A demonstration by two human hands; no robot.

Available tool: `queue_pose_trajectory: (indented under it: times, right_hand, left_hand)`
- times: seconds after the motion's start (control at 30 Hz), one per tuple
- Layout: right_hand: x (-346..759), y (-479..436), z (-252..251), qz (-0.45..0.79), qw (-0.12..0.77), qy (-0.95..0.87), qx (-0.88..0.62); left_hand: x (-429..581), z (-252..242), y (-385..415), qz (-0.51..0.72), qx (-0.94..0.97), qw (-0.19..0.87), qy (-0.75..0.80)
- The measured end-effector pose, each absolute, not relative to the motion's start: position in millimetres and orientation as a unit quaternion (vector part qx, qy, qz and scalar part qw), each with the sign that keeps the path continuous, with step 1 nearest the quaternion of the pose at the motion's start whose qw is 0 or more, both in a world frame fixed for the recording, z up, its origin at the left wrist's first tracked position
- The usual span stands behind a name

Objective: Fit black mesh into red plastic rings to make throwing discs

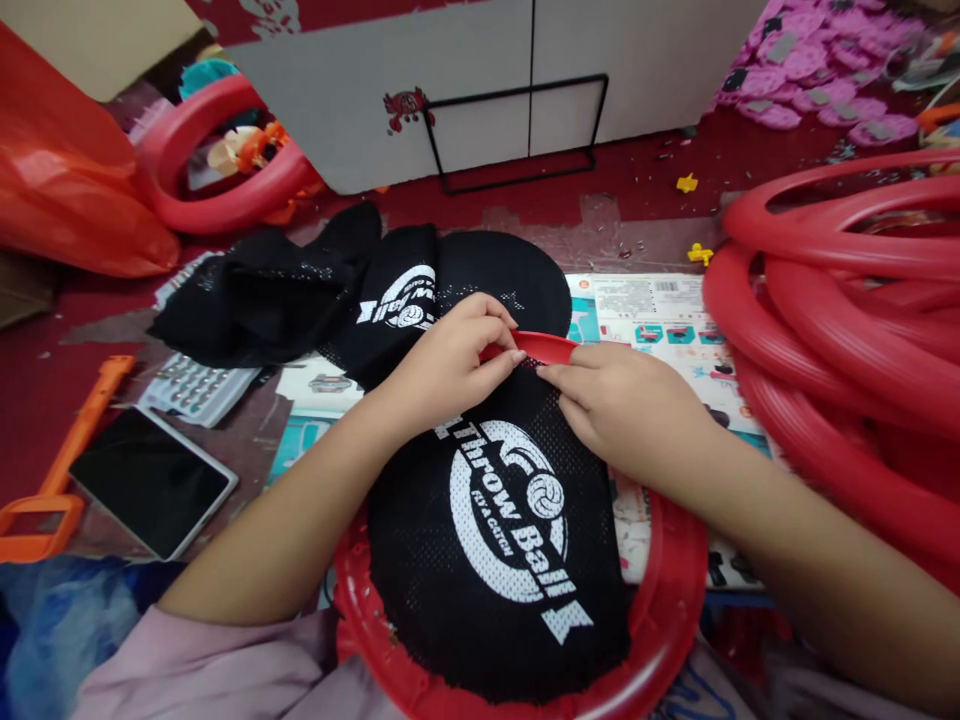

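Note:
A red plastic ring (679, 570) lies in front of me, its near side by my lap. Across it is a black mesh fabric disc (420, 560) with a white "Throw Ball" print. At the ring's far rim, my left hand (469, 350) pinches the mesh edge between thumb and fingers. Beside it, my right hand (622, 400) closes on the rim, its index finger pressed near the mesh edge. The fingertips of both hands nearly meet. More printed black mesh pieces (510, 265) lie just beyond my hands.
Several red rings (847, 330) are piled at the right. A dark-screened tablet or phone (154, 480), a tray of small metal parts (199, 385) and an orange plastic handle (45, 520) are at the left. A white board (487, 90) stands behind; printed cardboard (645, 300) lies under the work.

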State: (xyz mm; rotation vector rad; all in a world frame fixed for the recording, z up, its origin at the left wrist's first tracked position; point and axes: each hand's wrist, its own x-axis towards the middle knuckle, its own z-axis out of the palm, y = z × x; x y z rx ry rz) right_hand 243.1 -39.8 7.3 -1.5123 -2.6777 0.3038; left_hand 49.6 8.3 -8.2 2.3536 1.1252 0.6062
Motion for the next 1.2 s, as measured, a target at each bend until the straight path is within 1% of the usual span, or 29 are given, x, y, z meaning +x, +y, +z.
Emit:
queue_pose_trajectory:
  times: [0.4, 0.53, 0.67, 0.73, 0.87, 0.93, 1.07, 1.2]
  right_hand:
    - [243, -39, 6, 0.043, 0.014, -0.862, -0.505]
    - [242, -40, 6, 0.035, 0.017, -0.862, -0.506]
    - [244, -40, 11, 0.083, 0.0, -0.854, -0.513]
    - [246, -39, 15, 0.125, -0.003, -0.848, -0.515]
    - [250, -35, 20, 0.187, 0.029, -0.805, -0.563]
    - [252, -33, 21, 0.186, 0.042, -0.785, -0.59]
    - [252, -29, 21, 0.192, 0.07, -0.768, -0.607]
    - [253, -26, 19, 0.214, 0.097, -0.75, -0.618]
  left_hand:
    - [53, -12, 10, 0.241, 0.853, 0.196, 0.419]
    - [55, -10, 12, 0.226, 0.843, 0.21, 0.44]
    - [56, -10, 13, 0.218, 0.819, 0.249, 0.468]
    - [54, -10, 12, 0.225, 0.815, 0.25, 0.472]
    - [49, -10, 9, 0.228, 0.845, 0.239, 0.421]
    - [48, -9, 6, 0.199, 0.871, 0.227, 0.387]
    - [48, -6, 1, 0.121, 0.915, 0.171, 0.345]
    - [48, -4, 0, 0.095, 0.93, 0.149, 0.322]
